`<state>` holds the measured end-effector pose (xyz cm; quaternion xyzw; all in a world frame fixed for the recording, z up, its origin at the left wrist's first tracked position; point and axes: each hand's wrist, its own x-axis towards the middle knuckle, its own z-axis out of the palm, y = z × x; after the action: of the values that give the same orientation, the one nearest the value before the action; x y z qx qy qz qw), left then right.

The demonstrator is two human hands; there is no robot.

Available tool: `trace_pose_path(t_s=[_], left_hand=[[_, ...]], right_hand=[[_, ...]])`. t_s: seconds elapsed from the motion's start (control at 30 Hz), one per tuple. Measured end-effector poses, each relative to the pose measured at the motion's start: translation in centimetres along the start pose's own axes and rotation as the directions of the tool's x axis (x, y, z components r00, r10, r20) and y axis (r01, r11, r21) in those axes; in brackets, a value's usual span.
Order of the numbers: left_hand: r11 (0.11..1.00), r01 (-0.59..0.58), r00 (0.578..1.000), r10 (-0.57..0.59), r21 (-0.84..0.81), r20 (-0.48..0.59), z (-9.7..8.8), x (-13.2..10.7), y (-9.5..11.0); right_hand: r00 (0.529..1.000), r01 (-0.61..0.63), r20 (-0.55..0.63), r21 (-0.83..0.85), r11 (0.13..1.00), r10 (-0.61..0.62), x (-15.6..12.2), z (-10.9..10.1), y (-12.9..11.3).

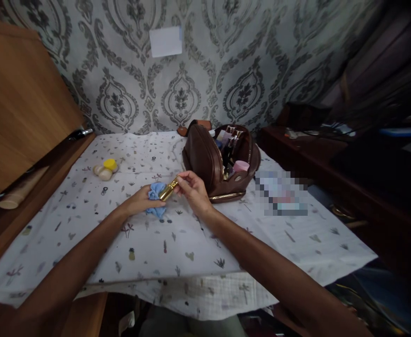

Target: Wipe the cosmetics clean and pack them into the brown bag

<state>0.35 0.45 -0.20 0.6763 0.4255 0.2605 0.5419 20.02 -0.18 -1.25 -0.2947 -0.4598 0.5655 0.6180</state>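
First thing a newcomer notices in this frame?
The two hands at mid-table: the left hand grips a blue cloth against a gold tube pinched by the right hand. Just behind them an open brown pouch bulges with small tubes, and yellow and cream rounds sit further left on the printed tablecloth.

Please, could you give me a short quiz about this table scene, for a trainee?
1. True or false: the brown bag is open at the top.
2. What does the left hand hold? A. a blue cloth B. a spoon C. nothing
3. Fill in: the right hand pinches a ___-coloured tube.

Key: 1 true; 2 A; 3 gold.
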Motion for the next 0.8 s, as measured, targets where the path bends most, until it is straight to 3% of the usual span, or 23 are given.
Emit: trace_pose_path(t_s=[0.23, 0.47, 0.57, 0.67, 0.8], left_hand=[[0.990, -0.056, 0.998, 0.051, -0.129, -0.038, 0.49, -0.09, 0.29], [0.991, -0.073, 0.990, 0.059, -0.110, -0.132, 0.16, -0.15, -0.54], [0.996, -0.014, 0.984, -0.003, -0.091, -0.178, 0.18, -0.15, -0.63], [0.998, 0.024, 0.960, -0.040, -0.058, -0.278, 0.21, -0.07, -0.30], [0.992, 0.020, 0.893, 0.039, 0.126, -0.448, -0.14, 0.13, 0.28]], right_hand=[[1.000, -0.015, 0.014, 0.011, 1.000, 0.015, 0.26, -0.45, 0.17], [0.997, -0.075, 0.012, 0.029, 0.997, 0.075, 0.41, -0.64, 0.37], [0.996, -0.085, -0.011, -0.007, 0.996, 0.085, 0.39, -0.66, 0.32], [0.995, -0.089, -0.035, -0.008, 0.996, 0.089, 0.34, -0.59, 0.34], [0.995, -0.094, -0.007, 0.011, 0.995, 0.095, 0.07, -0.25, 0.17]])
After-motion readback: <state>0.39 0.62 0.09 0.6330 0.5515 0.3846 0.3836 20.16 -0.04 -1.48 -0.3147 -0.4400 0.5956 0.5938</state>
